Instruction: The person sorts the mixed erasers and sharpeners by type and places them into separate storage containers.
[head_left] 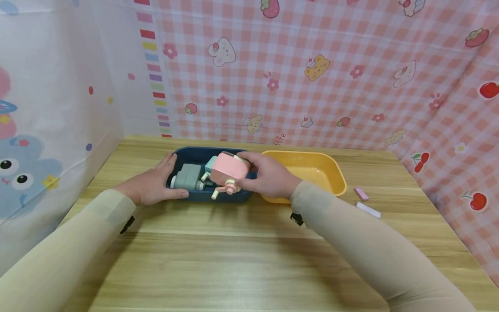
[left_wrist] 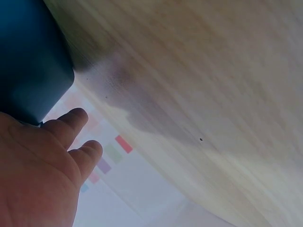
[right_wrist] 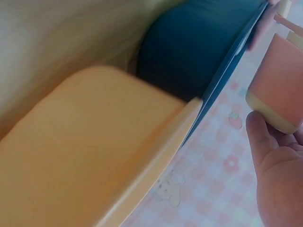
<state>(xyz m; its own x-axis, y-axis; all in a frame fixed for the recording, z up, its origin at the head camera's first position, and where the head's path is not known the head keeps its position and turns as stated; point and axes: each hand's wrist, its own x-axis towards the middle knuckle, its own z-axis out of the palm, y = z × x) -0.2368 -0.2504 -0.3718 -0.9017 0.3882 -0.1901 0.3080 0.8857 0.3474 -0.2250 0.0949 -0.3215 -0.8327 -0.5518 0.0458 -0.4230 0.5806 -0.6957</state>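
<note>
A dark blue bin (head_left: 183, 153) stands on the wooden table (head_left: 234, 251), with a yellow bin (head_left: 331, 171) touching its right side. My right hand (head_left: 269, 175) grips a pink toy block (head_left: 228, 169) with cream pegs above the blue bin; the right wrist view shows the pink toy (right_wrist: 279, 90) held by my fingers (right_wrist: 267, 142). My left hand (head_left: 153, 184) rests against the blue bin's left end, fingers straight; the left wrist view shows those fingers (left_wrist: 71, 127) beside the blue bin (left_wrist: 28, 61). A grey-green toy (head_left: 187, 177) and a teal piece (head_left: 210, 162) lie in the blue bin.
Two small pink and white pieces (head_left: 364, 201) lie on the table right of the yellow bin. Patterned cloth walls (head_left: 312, 73) close in the back and both sides. Bare wood stretches in front of the bins.
</note>
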